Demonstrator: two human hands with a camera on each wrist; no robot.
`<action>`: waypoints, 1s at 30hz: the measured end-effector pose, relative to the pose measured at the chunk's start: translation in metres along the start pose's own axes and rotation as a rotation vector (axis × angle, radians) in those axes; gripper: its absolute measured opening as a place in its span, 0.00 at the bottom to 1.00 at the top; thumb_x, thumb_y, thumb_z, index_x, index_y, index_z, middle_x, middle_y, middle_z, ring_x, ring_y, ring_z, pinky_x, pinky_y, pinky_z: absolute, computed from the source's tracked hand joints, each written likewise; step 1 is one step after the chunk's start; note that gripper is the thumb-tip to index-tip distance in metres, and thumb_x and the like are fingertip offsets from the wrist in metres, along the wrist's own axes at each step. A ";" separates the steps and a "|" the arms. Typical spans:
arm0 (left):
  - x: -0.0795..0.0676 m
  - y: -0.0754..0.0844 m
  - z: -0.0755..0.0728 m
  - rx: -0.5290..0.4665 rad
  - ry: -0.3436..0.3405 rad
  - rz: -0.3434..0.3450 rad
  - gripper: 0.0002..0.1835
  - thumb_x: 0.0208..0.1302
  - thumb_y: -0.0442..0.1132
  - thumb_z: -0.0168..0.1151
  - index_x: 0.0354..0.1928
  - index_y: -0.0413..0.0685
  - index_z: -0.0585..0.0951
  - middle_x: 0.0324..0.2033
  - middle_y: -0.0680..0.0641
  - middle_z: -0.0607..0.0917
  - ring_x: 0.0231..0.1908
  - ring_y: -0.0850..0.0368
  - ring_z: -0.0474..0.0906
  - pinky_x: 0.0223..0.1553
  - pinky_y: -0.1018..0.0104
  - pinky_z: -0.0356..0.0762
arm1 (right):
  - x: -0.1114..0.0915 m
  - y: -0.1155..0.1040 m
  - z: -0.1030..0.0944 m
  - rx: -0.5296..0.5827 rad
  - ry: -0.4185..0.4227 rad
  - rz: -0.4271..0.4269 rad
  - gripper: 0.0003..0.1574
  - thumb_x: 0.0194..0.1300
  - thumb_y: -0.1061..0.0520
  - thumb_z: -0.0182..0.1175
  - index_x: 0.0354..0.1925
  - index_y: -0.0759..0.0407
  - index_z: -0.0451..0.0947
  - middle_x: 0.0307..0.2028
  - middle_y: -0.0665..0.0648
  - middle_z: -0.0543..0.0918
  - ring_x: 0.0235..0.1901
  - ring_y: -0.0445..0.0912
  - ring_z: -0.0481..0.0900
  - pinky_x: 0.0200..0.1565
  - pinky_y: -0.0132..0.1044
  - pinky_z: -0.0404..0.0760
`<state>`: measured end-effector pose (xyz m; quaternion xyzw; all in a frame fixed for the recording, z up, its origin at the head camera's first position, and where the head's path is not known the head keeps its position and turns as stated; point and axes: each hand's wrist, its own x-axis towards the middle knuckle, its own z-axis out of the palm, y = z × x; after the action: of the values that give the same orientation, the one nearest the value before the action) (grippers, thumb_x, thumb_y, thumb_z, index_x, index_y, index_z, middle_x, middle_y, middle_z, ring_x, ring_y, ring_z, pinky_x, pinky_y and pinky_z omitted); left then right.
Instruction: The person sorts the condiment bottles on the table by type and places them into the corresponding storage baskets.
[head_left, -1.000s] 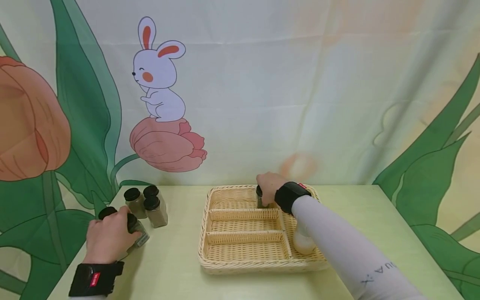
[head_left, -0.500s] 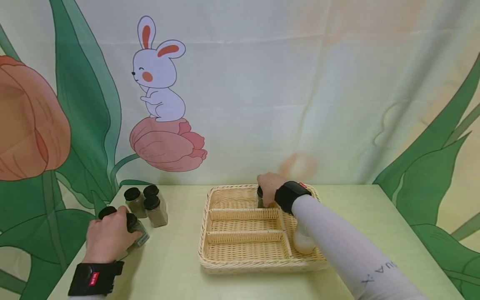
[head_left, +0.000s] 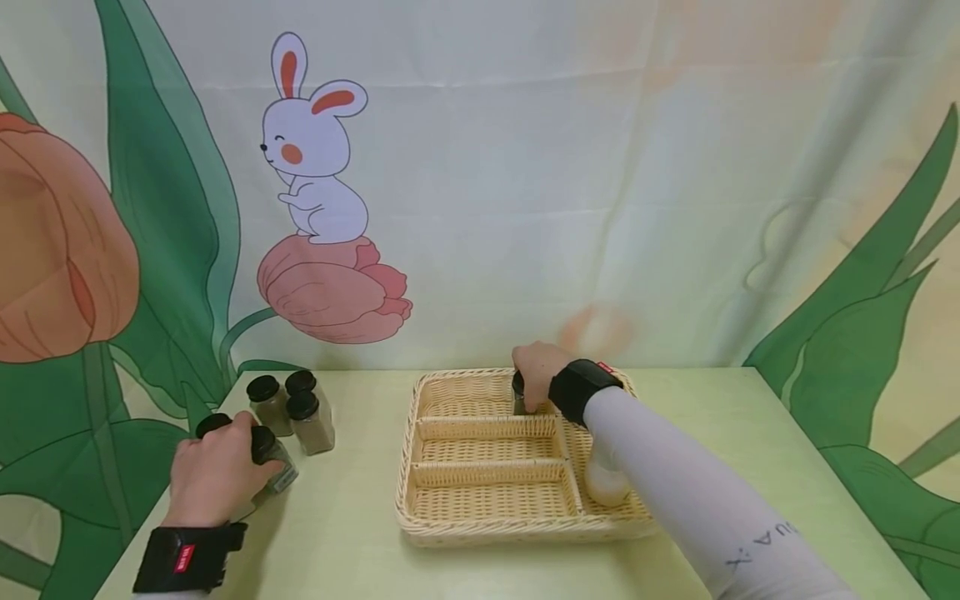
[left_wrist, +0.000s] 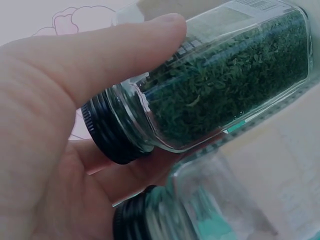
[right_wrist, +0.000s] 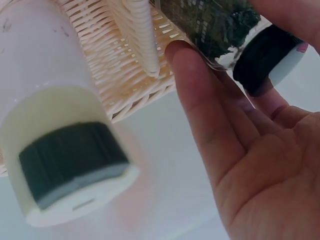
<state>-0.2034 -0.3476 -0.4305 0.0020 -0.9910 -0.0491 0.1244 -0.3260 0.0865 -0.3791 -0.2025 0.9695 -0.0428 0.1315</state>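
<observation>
My left hand [head_left: 217, 471] grips a square glass jar of green dried herbs [left_wrist: 225, 75] at the left of the table, thumb along its side near the black lid. A second black-lidded jar [left_wrist: 200, 200] lies close below it in the left wrist view, beside the fingers. In the basket's back compartment, my right hand [head_left: 542, 371] holds another small glass jar of dried herbs [right_wrist: 210, 25] between thumb and fingers. Its black lid [right_wrist: 267, 57] shows near the palm. A pale bottle [right_wrist: 55, 95] with a dark band near its end is beside this hand.
The divided wicker basket [head_left: 487, 527] stands mid-table; the pale bottle is in its right compartment, partly behind the right sleeve [head_left: 697, 492]. Three black-lidded jars, including a brownish jar [head_left: 313, 433], stand grouped behind the left hand. A printed curtain [head_left: 525, 208] hangs at the back.
</observation>
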 end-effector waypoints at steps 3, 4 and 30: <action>0.000 0.000 0.000 -0.003 0.012 0.007 0.41 0.37 0.55 0.79 0.46 0.30 0.74 0.29 0.33 0.82 0.29 0.34 0.78 0.34 0.33 0.67 | -0.003 -0.001 -0.002 -0.004 0.003 -0.001 0.30 0.48 0.57 0.75 0.50 0.57 0.75 0.38 0.54 0.79 0.36 0.48 0.76 0.39 0.42 0.78; 0.000 0.000 0.000 -0.005 0.016 0.008 0.41 0.37 0.55 0.79 0.46 0.30 0.74 0.29 0.33 0.83 0.29 0.34 0.79 0.34 0.33 0.67 | -0.004 -0.002 -0.003 -0.006 0.005 -0.001 0.30 0.49 0.57 0.74 0.50 0.57 0.75 0.38 0.54 0.79 0.36 0.48 0.76 0.39 0.42 0.78; -0.005 0.019 -0.013 -0.036 0.175 0.100 0.40 0.35 0.52 0.81 0.48 0.33 0.76 0.29 0.36 0.85 0.27 0.37 0.80 0.34 0.33 0.70 | -0.020 0.000 -0.012 -0.005 0.070 -0.054 0.27 0.50 0.57 0.73 0.48 0.58 0.76 0.38 0.54 0.81 0.36 0.47 0.78 0.43 0.42 0.78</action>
<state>-0.1950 -0.3299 -0.4175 -0.0455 -0.9742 -0.0605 0.2127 -0.3109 0.0948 -0.3630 -0.2273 0.9678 -0.0510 0.0958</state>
